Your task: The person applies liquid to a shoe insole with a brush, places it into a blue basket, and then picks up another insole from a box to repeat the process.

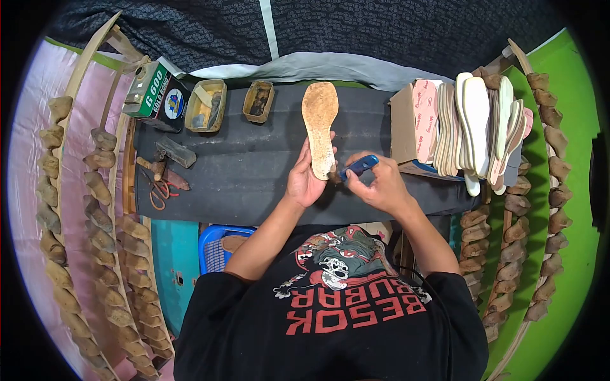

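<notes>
"How's the grip on the left hand [306, 181]?"

"Partly closed, palm up. It has hold of the speckled tan sole [319, 111] at its narrower end, with the broad end pointing away from the person, over the counter [254, 181]."

"And the right hand [383, 189]?"

"Closed round a blue tool [361, 166], thumb and fingers pinching it. The tool's dark end is right by the sole's lower edge; I can't tell from here if they touch."

"What's around them?"

"Beyond the left hand, a small tray [259, 101] with dark bits in it, then a bigger tray [206, 106] holding a pale strip and other pieces. The G 600 tin [154, 95] stands next to that one."

"Nearer the counter's left end?"

"A grey block [176, 152], a hammer [152, 166] and scissors [160, 195] with orange-red handles, all close together."

"Over to the right?"

"A cardboard box [404, 127], packed with upright soles [473, 120], some white, some printed pink. Past both ends, curved racks [548, 184] carry rows of brownish lumps. A blue basket [213, 247] sits below the near edge, by the left forearm."
</notes>
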Action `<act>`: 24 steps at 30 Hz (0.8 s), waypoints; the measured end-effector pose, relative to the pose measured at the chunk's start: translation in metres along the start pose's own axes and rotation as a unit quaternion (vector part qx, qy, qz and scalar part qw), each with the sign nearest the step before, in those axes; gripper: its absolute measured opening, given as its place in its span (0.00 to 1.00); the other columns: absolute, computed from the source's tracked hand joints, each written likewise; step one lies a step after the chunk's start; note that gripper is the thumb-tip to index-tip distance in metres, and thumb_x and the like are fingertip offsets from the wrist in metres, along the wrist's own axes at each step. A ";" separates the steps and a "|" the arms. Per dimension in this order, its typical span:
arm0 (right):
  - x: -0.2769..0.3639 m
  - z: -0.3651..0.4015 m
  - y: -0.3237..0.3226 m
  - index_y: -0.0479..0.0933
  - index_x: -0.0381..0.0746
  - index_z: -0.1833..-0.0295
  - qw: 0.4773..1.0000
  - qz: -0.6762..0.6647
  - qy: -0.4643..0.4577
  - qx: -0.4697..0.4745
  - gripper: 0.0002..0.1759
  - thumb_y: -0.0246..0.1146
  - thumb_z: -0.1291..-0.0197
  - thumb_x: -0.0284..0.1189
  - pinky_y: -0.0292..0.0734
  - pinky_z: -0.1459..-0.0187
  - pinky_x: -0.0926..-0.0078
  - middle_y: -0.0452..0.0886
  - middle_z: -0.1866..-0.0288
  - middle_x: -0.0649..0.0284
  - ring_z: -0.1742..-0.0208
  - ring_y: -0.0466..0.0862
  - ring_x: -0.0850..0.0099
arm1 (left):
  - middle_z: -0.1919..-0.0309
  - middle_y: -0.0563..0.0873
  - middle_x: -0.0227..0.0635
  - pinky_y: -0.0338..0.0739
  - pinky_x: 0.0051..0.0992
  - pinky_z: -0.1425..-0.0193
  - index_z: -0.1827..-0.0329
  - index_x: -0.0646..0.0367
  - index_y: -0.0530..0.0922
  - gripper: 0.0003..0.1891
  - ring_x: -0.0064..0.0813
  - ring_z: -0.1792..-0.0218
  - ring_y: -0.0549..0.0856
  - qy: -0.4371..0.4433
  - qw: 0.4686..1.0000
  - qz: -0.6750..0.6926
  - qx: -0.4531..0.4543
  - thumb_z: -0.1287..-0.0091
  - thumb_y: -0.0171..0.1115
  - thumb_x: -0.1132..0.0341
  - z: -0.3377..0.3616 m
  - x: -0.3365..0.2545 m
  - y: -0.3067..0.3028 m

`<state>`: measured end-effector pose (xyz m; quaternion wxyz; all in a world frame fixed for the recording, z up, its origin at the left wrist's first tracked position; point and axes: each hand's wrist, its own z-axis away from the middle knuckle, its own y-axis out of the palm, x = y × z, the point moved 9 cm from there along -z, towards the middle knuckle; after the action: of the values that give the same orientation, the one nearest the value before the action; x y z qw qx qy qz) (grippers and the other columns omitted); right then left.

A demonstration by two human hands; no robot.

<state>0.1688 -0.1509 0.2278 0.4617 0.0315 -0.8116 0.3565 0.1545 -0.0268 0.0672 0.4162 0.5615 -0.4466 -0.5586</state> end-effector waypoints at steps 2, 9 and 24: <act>-0.001 0.000 0.006 0.83 0.33 0.58 1.000 -0.024 0.010 0.008 0.07 0.71 0.40 0.23 0.84 0.60 0.68 0.88 0.64 0.56 0.65 0.90 0.63 | 0.16 0.66 0.44 0.80 0.41 0.28 0.11 0.48 0.51 0.32 0.39 0.30 0.80 -0.003 1.000 -0.004 -0.011 0.15 0.48 0.60 0.001 -0.001 -0.001; -0.035 -0.004 0.021 0.85 0.31 0.52 0.987 -0.132 0.093 0.012 0.09 0.71 0.35 0.24 0.85 0.60 0.72 0.91 0.64 0.57 0.66 0.90 0.73 | 0.17 0.67 0.43 0.78 0.40 0.26 0.11 0.50 0.50 0.33 0.39 0.28 0.79 -0.045 0.999 0.002 -0.019 0.16 0.49 0.62 0.007 0.005 0.012; -0.085 -0.035 -0.017 0.79 0.29 0.39 0.941 -0.294 0.122 -0.111 0.12 0.65 0.23 0.23 0.86 0.48 0.76 0.89 0.50 0.56 0.52 0.90 0.72 | 0.19 0.68 0.45 0.81 0.39 0.30 0.10 0.49 0.49 0.36 0.38 0.31 0.81 -0.136 0.989 -0.052 0.025 0.17 0.52 0.62 0.018 0.036 0.013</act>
<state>0.2495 -0.1659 0.1827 0.6422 0.1736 -0.7379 0.1132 0.1355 -0.0640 0.0700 0.3075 0.5131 -0.4829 -0.6395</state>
